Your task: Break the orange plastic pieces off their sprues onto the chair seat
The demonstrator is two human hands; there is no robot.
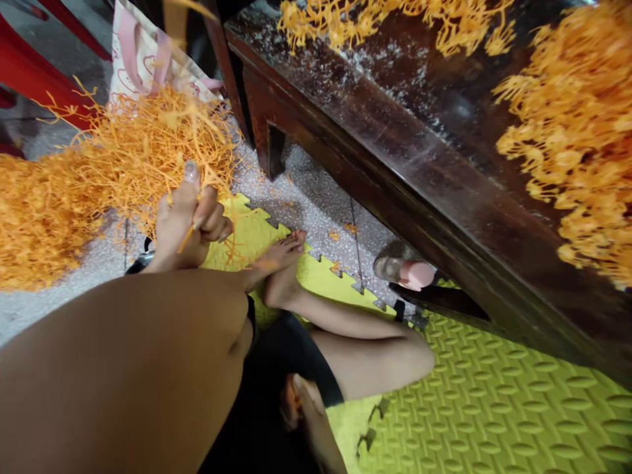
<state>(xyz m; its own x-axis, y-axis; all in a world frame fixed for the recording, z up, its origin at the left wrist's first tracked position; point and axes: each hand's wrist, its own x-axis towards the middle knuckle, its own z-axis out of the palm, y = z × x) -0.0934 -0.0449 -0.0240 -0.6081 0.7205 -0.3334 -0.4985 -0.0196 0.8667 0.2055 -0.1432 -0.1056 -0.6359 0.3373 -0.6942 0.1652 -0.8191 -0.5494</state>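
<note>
My left hand is closed, fingers curled, beyond my raised left knee. A thin orange strand sticks out of its grip. Just past the hand lies a big heap of stringy orange pieces, like thin plastic stems. Low in the view, over my black shorts, my right hand is partly in shadow with its fingers curled. A bit of orange shows between those fingers, too small to make out its kind. One of my bare feet rests on the yellow mat.
A dark wooden table stands at the right, white flecks on its top. Clusters of orange pieces lie on it. Beyond the heap are a cloth bag with pink handles and a red stool. A pink-capped bottle is by the table's base.
</note>
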